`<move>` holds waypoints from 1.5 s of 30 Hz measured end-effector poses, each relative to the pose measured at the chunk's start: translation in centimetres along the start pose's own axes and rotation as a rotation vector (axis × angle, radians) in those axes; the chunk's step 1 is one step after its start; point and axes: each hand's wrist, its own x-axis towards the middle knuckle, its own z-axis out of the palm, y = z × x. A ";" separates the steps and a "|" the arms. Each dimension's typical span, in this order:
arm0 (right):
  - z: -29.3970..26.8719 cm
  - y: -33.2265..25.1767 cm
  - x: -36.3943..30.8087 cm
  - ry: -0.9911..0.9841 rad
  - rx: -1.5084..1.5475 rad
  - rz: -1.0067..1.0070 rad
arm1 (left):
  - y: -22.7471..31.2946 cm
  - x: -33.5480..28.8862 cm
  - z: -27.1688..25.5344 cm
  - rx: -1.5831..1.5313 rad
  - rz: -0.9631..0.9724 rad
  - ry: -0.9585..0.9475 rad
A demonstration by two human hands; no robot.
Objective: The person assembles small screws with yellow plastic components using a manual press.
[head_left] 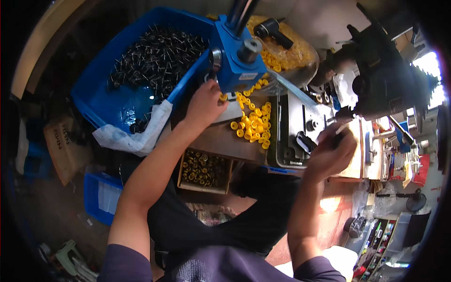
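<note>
My left hand (205, 104) is closed at the base of a blue bench press (237, 66), pinching a small yellow plastic cap (223, 97) at its fingertips. Just right of those fingers lies a loose pile of yellow caps (253, 124) on the wooden bench (211, 143). My right hand (332, 148) has its fingers curled, held up beside a dark drill press (385, 84), below its chuck. Something dark shows within that grip, but its kind cannot be made out. A black curved part (305, 142) rests on the metal tray (291, 162) left of the right hand.
Left of the press stands a blue bin (89, 101) with many black parts on metal shafts (157, 56). A clear bag of yellow caps (296, 51) lies behind, a black power tool (274, 33) on it. Below the bench edge sits an open box (204, 189) of small yellow-and-dark parts.
</note>
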 end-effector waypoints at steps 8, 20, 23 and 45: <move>5.5 5.8 6.6 -0.383 0.125 0.505 | -0.4 0.2 -1.2 -0.194 -0.316 -0.032; 2.7 19.4 -3.6 -1.140 -0.927 0.323 | 2.0 -1.2 -10.4 -1.567 -1.069 -0.378; 3.2 19.4 -4.3 -1.137 -0.902 0.258 | -0.1 -0.8 -16.9 -1.285 -0.786 -0.384; 7.6 16.8 -5.1 -0.729 -0.433 0.183 | -5.6 -1.2 -23.3 0.623 -0.469 -0.765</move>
